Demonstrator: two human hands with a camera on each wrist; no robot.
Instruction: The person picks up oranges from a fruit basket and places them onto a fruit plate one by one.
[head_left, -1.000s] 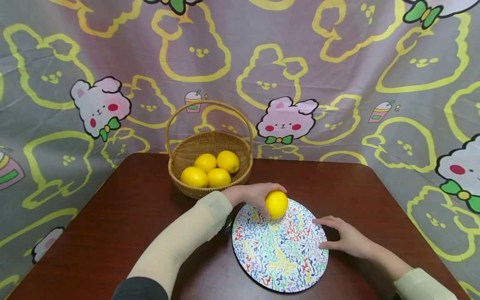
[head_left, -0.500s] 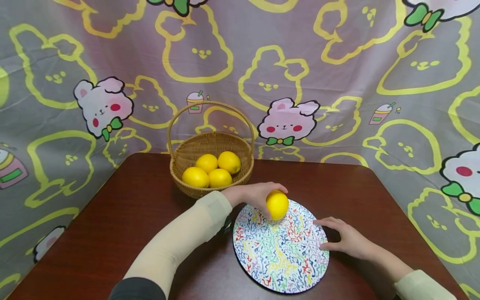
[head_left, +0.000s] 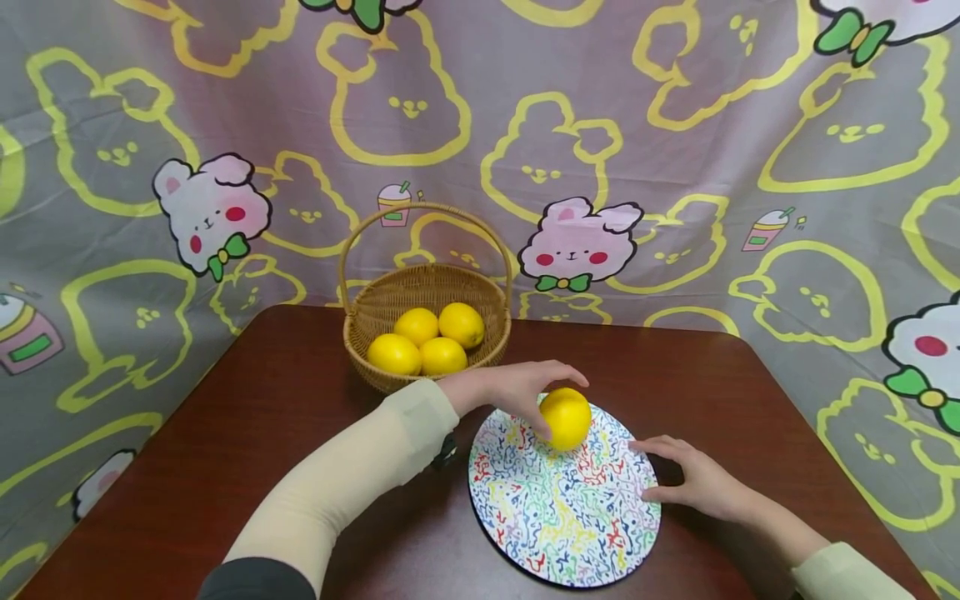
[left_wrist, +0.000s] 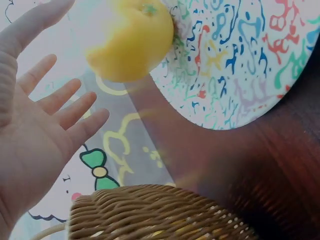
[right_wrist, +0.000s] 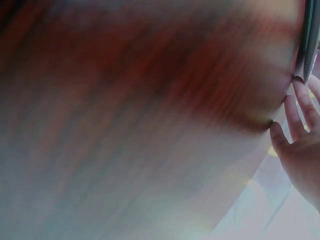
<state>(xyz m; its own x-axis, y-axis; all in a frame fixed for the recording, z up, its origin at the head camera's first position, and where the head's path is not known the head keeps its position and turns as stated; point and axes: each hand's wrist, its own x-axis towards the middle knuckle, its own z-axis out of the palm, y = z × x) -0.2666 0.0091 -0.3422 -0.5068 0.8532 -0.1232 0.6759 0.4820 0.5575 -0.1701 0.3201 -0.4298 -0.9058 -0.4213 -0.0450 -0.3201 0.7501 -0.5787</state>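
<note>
A round yellow citrus fruit [head_left: 567, 421] sits on the far part of a round board [head_left: 562, 517] covered in coloured squiggles. My left hand [head_left: 517, 392] is spread beside and above the fruit, thumb on the near side. In the left wrist view the fingers of this left hand [left_wrist: 45, 120] are extended, with a gap between them and the fruit [left_wrist: 132, 42], whose green stem end shows. My right hand [head_left: 697, 482] has its fingertips and thumb at the board's right rim. The right wrist view shows that hand [right_wrist: 302, 150] with fingertips low by the board's dark edge [right_wrist: 311, 40].
Behind my left forearm, a wicker basket [head_left: 354, 354] with a tall handle holds several yellow fruits [head_left: 443, 356]. All of this stands on a dark red-brown table [head_left: 285, 400]. A printed cloth [head_left: 675, 75] with rabbit drawings hangs behind and at both sides.
The left hand has loosened from the fruit, its fingers lifting and spreading. The fruit appears slightly right and nearer. The right hand stays at the rim; the whole view drifts slightly.
</note>
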